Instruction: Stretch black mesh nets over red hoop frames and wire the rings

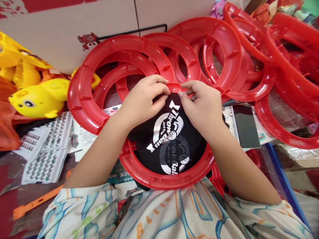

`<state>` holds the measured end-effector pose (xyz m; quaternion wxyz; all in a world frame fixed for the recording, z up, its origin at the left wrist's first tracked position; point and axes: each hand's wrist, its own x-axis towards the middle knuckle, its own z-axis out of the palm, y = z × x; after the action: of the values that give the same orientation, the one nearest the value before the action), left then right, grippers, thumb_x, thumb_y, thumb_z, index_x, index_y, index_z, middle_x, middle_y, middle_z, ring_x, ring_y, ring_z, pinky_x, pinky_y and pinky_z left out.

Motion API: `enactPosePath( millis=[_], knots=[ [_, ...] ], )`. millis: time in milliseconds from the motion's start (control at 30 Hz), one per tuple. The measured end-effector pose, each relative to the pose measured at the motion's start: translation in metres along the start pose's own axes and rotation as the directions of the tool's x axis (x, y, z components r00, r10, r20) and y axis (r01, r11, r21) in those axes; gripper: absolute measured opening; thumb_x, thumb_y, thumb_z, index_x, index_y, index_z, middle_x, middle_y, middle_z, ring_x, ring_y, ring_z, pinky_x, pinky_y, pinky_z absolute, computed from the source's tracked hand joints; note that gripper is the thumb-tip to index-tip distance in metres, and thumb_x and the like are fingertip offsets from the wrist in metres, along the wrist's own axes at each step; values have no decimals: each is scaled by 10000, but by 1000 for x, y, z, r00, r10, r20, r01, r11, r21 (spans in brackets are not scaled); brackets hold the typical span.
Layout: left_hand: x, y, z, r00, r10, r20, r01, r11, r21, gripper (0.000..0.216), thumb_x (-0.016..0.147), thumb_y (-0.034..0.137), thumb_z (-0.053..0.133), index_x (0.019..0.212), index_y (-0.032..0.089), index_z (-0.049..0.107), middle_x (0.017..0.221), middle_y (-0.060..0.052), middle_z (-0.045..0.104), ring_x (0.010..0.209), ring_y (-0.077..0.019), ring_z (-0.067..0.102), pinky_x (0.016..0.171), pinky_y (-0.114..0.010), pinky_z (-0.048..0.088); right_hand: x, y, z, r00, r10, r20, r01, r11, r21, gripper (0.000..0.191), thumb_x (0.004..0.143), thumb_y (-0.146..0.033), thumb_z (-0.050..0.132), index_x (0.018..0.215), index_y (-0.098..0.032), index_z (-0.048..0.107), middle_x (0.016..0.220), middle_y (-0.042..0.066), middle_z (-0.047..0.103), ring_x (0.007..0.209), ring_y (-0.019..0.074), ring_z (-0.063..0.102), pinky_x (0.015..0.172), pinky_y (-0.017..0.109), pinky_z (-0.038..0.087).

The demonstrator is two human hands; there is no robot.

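Note:
A red plastic ring [169, 181] rests against my body, tilted toward me. Black mesh fabric [147, 159] with white "Throw Ball" print spans its opening. My left hand [149, 94] pinches the fabric's upper edge at the ring's far rim, just left of its middle. On the other side of that spot, my right hand [200, 101] pinches the fabric and rim between thumb and fingers. Between the fingertips a short stretch of red rim shows. The exact hold under the fingers is partly hidden.
Several red rings [119, 43] lean in piles behind and to the right. A yellow plastic toy animal [37, 99] and clear trays of small round pieces [50, 149] lie left, near an orange strip [37, 200]. A phone [245, 126] lies right. A white box [62, 30] stands behind.

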<state>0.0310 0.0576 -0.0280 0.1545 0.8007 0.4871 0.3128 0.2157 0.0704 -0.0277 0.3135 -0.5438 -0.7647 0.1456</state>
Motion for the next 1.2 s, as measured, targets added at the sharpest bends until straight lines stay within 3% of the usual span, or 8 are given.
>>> enactPosePath(
  millis=[267,533,667,967,1200],
  knots=[
    [1,-5,2,994,104,32,-104,995,5,248,914,183,491,998,187,725,1111,-52,709,1102,-218,619,1049,-418,439,9,-6,-1,997,5,78,9,983,-185,242,886,-173,538,1093,-179,663,883,75,717,817,248,653,794,403,485],
    [2,-6,1,993,80,82,-83,996,28,296,927,191,451,1064,199,713,1158,-48,705,1142,-233,600,1086,-449,406,11,-3,4,993,-71,89,91,965,-246,250,921,-175,476,1110,-189,638,917,80,709,952,272,639,861,417,468],
    [-1,-5,3,994,77,75,-82,994,67,306,934,183,440,1084,187,707,1189,-57,693,1159,-249,579,1087,-452,399,11,1,9,987,-138,76,155,942,-297,279,933,-159,435,1118,-148,644,889,84,701,924,261,605,878,420,451],
    [-5,0,6,996,65,54,-72,987,143,308,953,247,432,1112,267,695,1200,-32,686,1183,-286,534,1024,-498,408,7,6,6,970,-224,94,242,925,-294,289,953,-176,397,994,-178,683,878,76,670,916,258,559,861,433,432],
    [-5,-1,7,996,77,53,-84,986,143,311,958,248,441,1128,259,701,1196,-34,695,1181,-292,533,1028,-510,407,6,10,7,954,-261,147,295,899,-322,318,945,-172,416,877,-173,727,861,88,651,918,264,556,772,412,456]
  ],
)
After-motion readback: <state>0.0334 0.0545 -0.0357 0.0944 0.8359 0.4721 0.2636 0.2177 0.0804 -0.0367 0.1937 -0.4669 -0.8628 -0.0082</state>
